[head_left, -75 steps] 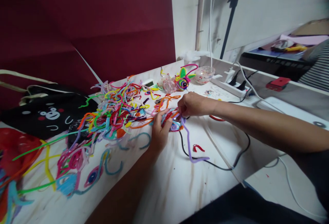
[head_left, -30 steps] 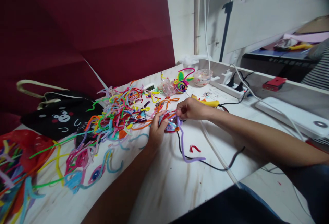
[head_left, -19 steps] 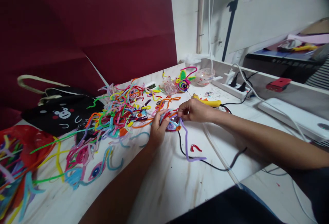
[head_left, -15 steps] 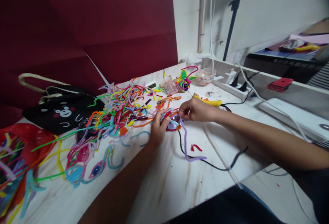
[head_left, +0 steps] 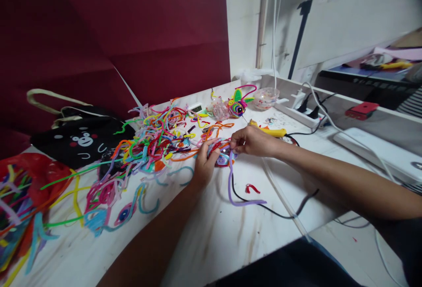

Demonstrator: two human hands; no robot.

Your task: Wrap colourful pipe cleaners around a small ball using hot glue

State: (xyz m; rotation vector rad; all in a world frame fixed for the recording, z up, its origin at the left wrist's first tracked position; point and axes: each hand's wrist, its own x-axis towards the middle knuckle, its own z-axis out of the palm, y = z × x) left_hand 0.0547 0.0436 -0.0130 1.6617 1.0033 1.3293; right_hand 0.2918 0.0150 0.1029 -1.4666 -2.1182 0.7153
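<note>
A small round craft piece of coiled pipe cleaners (head_left: 223, 159), blue, red and orange, lies between my hands on the white table. My left hand (head_left: 205, 164) grips its left side, thumb on top. At its right edge my right hand (head_left: 249, 142) pinches a lilac pipe cleaner (head_left: 230, 186), whose long tail curves down onto the table. A short bent red pipe cleaner (head_left: 252, 188) and a black cable (head_left: 275, 213) lie just below. Beyond my right hand rests a yellow glue gun (head_left: 275, 132), partly covered by the hand.
Left of my hands spreads a tangled heap of pipe cleaners (head_left: 158, 133). A red plastic bag (head_left: 49, 175) and a black bag (head_left: 85, 142) lie farther left. At the back are a finished-looking colourful figure (head_left: 238, 107), a clear bowl (head_left: 264, 98) and a power strip (head_left: 303, 115).
The lilac pipe cleaner's hanging part has swung a little left. Both hands keep their grip on the piece. The whole view has shifted slightly.
</note>
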